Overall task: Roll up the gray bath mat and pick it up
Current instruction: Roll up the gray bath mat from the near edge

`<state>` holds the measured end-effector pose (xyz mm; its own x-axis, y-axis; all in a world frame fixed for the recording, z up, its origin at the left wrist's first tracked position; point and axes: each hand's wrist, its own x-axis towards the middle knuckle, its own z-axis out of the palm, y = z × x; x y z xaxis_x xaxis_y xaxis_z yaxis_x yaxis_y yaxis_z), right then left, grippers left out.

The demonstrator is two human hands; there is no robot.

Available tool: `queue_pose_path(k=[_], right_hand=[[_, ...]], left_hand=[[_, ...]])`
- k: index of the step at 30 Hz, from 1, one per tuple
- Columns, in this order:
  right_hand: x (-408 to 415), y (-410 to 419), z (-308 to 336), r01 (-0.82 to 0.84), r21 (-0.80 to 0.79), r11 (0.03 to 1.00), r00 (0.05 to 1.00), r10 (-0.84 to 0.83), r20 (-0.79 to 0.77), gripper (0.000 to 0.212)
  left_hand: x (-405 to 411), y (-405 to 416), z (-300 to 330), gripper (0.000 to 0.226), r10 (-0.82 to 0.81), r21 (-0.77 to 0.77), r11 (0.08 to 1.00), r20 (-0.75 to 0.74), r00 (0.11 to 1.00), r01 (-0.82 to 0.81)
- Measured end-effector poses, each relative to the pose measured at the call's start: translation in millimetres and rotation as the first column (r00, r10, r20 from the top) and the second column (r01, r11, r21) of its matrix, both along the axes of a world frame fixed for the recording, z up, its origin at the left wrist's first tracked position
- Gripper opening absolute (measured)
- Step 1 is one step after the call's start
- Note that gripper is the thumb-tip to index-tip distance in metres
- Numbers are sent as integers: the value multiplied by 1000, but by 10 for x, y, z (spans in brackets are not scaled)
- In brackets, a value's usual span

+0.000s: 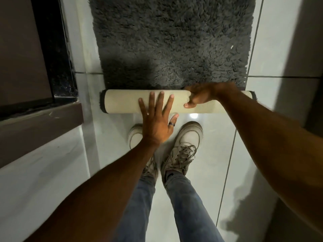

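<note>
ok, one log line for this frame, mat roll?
stage: rolling, partway | mat: near end rolled, rest flat on floor | left hand: flat on roll | right hand: gripping roll | lift: not yet

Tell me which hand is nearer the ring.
Left. The ring sits on a finger of the left hand, which lies flat on the roll. The right hand grips the roll further right.

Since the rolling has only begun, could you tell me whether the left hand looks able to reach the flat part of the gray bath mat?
Probably yes: the left hand lies open on the rolled part, and the flat gray pile starts just beyond with nothing between.
</note>
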<state>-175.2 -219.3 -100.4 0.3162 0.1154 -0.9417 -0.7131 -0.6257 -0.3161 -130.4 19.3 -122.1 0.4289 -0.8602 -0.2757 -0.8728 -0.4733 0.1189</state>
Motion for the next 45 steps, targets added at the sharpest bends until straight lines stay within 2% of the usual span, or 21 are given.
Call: queue_pose_path(k=[2, 3, 5, 7, 9, 13, 16, 18, 21, 23, 25, 29, 32, 35, 37, 38, 40, 41, 43, 45], right_hand=[[-128, 98, 30, -57, -199, 978, 994, 73, 77, 75], [-229, 199, 67, -32, -314, 949, 981, 90, 171, 77], [-513, 472, 163, 133, -503, 854, 901, 108, 421, 73], [-769, 740, 215, 254, -582, 772, 829, 135, 542, 67], [-908, 877, 155, 226, -600, 768, 844, 154, 515, 69], [-725, 638, -5, 274, -591, 759, 834, 119, 539, 69], [-497, 383, -44, 296, -586, 754, 824, 109, 556, 66], [-482, 285, -38, 265, -604, 752, 811, 164, 561, 67], [-426, 203, 2, 161, -612, 774, 817, 243, 523, 92], [-273, 93, 8, 162, -602, 782, 852, 197, 485, 109], [-100, -14, 29, 185, -597, 781, 874, 147, 463, 108], [66, -149, 133, 179, -572, 801, 889, 117, 443, 92], [92, -245, 210, 162, -461, 872, 918, 38, 395, 83], [110, -336, 229, 106, -245, 964, 963, -38, 265, 78], [131, -372, 207, 30, -123, 992, 989, -11, 150, 78], [139, -380, 182, -29, -116, 993, 993, 41, 108, 81], [153, -374, 136, -153, -229, 961, 984, 169, 53, 91], [149, -343, 128, -149, -304, 941, 983, 175, 61, 94], [121, -186, 169, -13, -411, 912, 975, 102, 197, 91], [34, 83, 238, 218, -506, 834, 907, 17, 420, 85]], left_hand=[[-9, -22, -20, 70, 11, 25, 1000, 8, 1000, -12], [-12, -15, -19, 70, 12, 30, 999, 7, 1000, -12], [45, -93, -16, 69, 17, 1, 1000, -19, 1000, -17], [203, -288, -16, 67, 30, -13, 999, -23, 999, -30], [380, -427, -33, 65, 19, -24, 1000, -3, 1000, -19], [460, -324, -51, 55, -90, -203, 975, 19, 996, 92], [533, -336, -50, 59, -99, -162, 982, 11, 995, 100], [594, -497, -44, 58, -67, -162, 985, -6, 998, 65], [755, -699, -44, 58, -72, -157, 985, -19, 997, 68], [868, -849, -26, 60, -82, -141, 987, -20, 996, 79], [977, -980, -3, 61, -91, -122, 989, -9, 996, 89], [1065, -1074, 45, 59, -90, -134, 987, -12, 996, 88], [892, -852, 106, 61, -29, -193, 981, -38, 999, 21], [552, -459, 133, 68, -31, -132, 991, -38, 999, 26], [341, -274, 123, 70, -27, -115, 993, -40, 999, 22], [262, -231, 110, 71, -9, -115, 993, -43, 999, 4], [192, -247, 81, 73, 29, -114, 993, -49, 998, -35], [194, -281, 72, 74, 44, -111, 993, -49, 998, -50], [251, -393, 66, 77, 65, -95, 993, -44, 997, -69], [402, -547, 54, 79, 70, -81, 994, -43, 997, -73]])
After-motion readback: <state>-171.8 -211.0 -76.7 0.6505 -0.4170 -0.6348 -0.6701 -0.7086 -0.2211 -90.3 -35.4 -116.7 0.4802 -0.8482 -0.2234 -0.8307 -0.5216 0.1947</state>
